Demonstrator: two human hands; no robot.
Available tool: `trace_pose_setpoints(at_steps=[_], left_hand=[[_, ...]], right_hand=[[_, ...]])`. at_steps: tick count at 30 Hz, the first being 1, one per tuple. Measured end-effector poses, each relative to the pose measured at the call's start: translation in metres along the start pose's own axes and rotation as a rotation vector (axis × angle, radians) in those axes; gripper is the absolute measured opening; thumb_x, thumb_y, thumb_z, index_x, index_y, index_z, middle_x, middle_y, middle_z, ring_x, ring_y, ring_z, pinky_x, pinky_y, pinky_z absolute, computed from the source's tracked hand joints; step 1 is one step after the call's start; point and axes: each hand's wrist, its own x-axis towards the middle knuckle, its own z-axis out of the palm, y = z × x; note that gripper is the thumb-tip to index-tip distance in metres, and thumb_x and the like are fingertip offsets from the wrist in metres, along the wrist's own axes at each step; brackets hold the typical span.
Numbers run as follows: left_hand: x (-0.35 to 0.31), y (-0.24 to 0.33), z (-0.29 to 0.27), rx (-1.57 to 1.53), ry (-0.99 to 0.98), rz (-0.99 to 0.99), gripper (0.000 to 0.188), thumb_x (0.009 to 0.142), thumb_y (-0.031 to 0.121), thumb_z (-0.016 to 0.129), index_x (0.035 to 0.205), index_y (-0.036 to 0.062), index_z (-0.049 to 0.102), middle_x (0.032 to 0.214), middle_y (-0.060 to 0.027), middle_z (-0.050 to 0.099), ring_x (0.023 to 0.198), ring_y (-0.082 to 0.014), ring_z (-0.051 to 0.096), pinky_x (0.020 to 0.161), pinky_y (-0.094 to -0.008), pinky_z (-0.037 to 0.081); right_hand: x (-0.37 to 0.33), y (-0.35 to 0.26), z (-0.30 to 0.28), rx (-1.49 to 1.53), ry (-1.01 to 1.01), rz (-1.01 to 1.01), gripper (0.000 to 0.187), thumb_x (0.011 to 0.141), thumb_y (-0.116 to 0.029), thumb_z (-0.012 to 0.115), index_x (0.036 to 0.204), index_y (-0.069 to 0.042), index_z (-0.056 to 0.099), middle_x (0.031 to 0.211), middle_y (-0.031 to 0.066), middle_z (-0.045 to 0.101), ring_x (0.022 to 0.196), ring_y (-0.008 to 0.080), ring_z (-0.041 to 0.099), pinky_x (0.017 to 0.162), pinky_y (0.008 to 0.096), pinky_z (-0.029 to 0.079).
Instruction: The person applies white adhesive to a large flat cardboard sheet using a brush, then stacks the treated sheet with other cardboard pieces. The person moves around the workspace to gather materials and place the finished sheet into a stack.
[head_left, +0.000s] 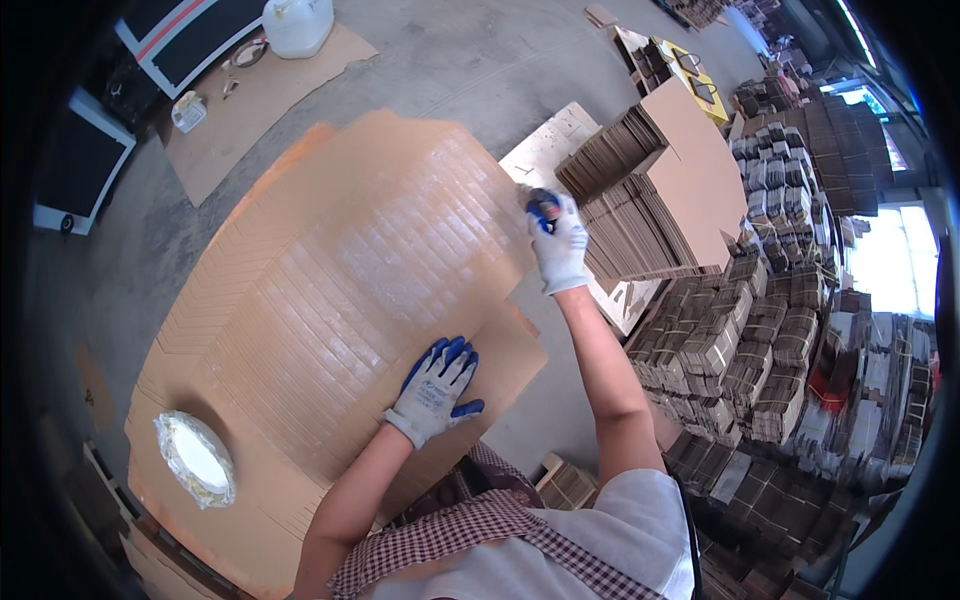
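My left hand (434,392), in a white glove with blue fingertips, lies flat with fingers spread on the near right part of the cardboard sheets (270,270). These sheets overlap in a stepped fan, and shiny white wet-looking streaks cross their edges. Past the right edge of the fan is my right hand (560,240), gloved the same way. Its fingers are closed around a small dark tool (540,203), slightly blurred, whose kind I cannot tell. At the near left, a plastic-wrapped bowl (196,460) of white liquid sits on the cardboard.
A stack of folded cardboard (650,200) stands on a pale board (550,145) at right. Tied cardboard bundles (740,340) pile up farther right. A white jug (298,25) and a small container (188,111) stand on a floor sheet (225,130) at far left.
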Motion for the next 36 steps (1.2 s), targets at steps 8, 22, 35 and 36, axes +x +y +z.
trace_pose_setpoints(at_steps=[8,22,35,36], left_hand=[[0.1,0.025,0.003,0.011,-0.039,0.153,0.058,0.091,0.049,0.055,0.129,0.0047,0.055,0.131,-0.0171,0.055,0.128,-0.0335,0.046,0.112,-0.0495,0.029],[0.291,-0.011,0.062,0.295,-0.065,-0.027,0.05,0.098,0.032,0.044,0.142,0.0105,0.04,0.149,-0.0125,0.038,0.139,-0.0264,0.036,0.117,-0.0426,0.024],[0.309,-0.016,0.087,0.375,-0.042,0.027,0.044,0.097,0.031,0.044,0.137,0.0132,0.046,0.143,-0.0105,0.044,0.138,-0.0272,0.037,0.117,-0.0472,0.023],[0.307,-0.015,0.088,0.379,-0.041,0.022,0.044,0.096,0.031,0.044,0.136,0.0134,0.047,0.143,-0.0103,0.044,0.138,-0.0272,0.037,0.117,-0.0475,0.023]], right_hand=[[0.002,0.031,-0.033,0.427,0.069,0.321,0.025,0.086,-0.007,0.066,0.111,-0.001,0.066,0.103,0.007,0.069,0.094,0.0143,0.064,0.086,0.0286,0.05],[-0.004,0.024,-0.002,-0.142,-0.244,-0.135,0.036,0.081,-0.014,0.068,0.114,-0.003,0.061,0.108,0.0193,0.064,0.1,0.0369,0.062,0.089,0.0412,0.049],[0.011,0.042,-0.006,-0.171,-0.394,-0.225,0.046,0.077,-0.019,0.068,0.122,-0.013,0.058,0.119,0.0141,0.06,0.112,0.0338,0.057,0.097,0.0495,0.043],[0.013,0.042,-0.007,-0.111,-0.337,-0.215,0.045,0.078,-0.019,0.068,0.121,-0.013,0.058,0.119,0.0138,0.06,0.111,0.0333,0.057,0.095,0.0476,0.045]])
